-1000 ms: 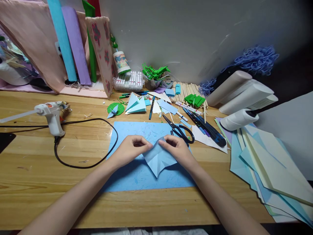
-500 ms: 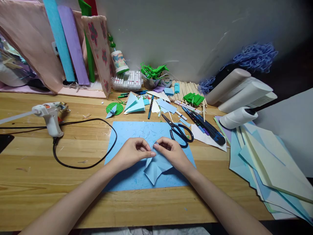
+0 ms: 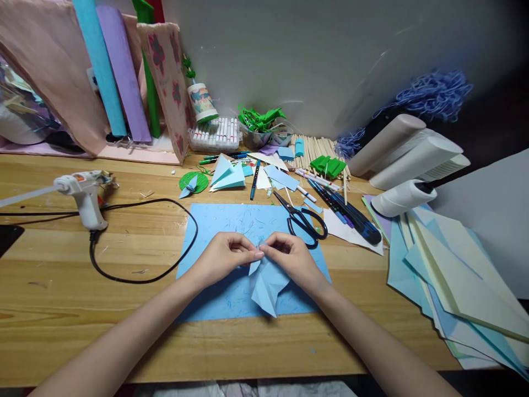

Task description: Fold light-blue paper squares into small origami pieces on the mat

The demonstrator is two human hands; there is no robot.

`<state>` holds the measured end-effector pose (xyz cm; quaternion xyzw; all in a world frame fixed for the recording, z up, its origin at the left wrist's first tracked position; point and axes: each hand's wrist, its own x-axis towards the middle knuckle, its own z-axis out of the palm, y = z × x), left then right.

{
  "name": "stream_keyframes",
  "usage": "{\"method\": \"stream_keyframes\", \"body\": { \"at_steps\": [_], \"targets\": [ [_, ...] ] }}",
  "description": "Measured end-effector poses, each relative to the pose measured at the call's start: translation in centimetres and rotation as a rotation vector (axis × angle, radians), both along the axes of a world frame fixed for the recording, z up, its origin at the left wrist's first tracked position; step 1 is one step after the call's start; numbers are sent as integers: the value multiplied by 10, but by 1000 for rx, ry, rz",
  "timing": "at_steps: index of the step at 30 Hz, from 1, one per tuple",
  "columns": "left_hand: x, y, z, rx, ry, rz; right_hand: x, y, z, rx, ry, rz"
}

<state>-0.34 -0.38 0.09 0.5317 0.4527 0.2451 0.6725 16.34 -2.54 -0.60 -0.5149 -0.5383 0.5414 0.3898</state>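
Note:
A creased sheet of light blue paper [image 3: 268, 284] is pinched at its upper edge between my two hands, its folded points hanging down toward me. My left hand [image 3: 227, 253] has thumb and index finger closed on the paper's upper left. Close against it, my right hand [image 3: 289, 256] pinches the same edge, thumb meeting thumb. Both hands are over a blue sheet [image 3: 215, 298] that lies flat on the wooden table. Black-handled scissors [image 3: 303, 220] rest on that sheet's upper right, just beyond my right hand.
A white glue gun [image 3: 85, 201] stands at left, its black cord [image 3: 136, 282] looping toward the blue sheet. Markers, paper scraps and a craft knife [image 3: 363, 220] lie behind. Stacked coloured paper [image 3: 467, 275] covers the right side. A small folded blue paper piece [image 3: 189, 189] sits on a green disc [image 3: 200, 182].
The hanging part of the paper has swung slightly right and toward me, and its folds have shifted. Both hands keep their pinch in nearly the same spot.

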Motion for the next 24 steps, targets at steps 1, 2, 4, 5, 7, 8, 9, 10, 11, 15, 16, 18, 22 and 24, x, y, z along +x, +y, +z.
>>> {"method": "stream_keyframes", "body": {
  "at_steps": [1, 2, 4, 5, 7, 8, 9, 10, 11, 15, 16, 18, 22, 24],
  "targets": [
    [0, 0, 0, 3, 0, -4, 0, 0, 0, -8, 5, -1],
    [0, 1, 0, 4, 2, -6, 0, 0, 1, -9, 4, 1],
    [-1, 1, 0, -3, 7, -8, 0, 0, 1, 6, -11, 3],
    [-1, 2, -1, -9, 8, -4, 1, 0, 1, 22, -23, -1],
    [-2, 3, -3, -20, 0, 4, 2, 0, 1, 54, -50, -12],
    [-2, 3, -4, -23, -7, 6, 2, -1, 2, 67, -63, -17],
    [-3, 3, -5, -24, -15, 11, 2, -1, 2, 78, -74, -20],
    [-3, 3, -6, -24, -23, 15, 2, -1, 2, 86, -82, -21],
    [-3, 3, -6, -24, -26, 16, 2, -2, 2, 92, -87, -21],
    [-2, 2, -5, -21, -10, 28, 1, -3, 3, 99, -87, -16],
    [-2, 2, -3, -21, -4, 31, 1, -3, 3, 95, -83, -15],
    [-1, 1, -1, -14, 9, 37, 0, -3, 3, 84, -73, -14],
    [-1, 0, 1, 10, 34, 37, -1, -3, 3, 73, -64, -10],
    [-1, 0, 1, 13, 34, 33, -1, -3, 3, 72, -64, -7]
  ]
}}
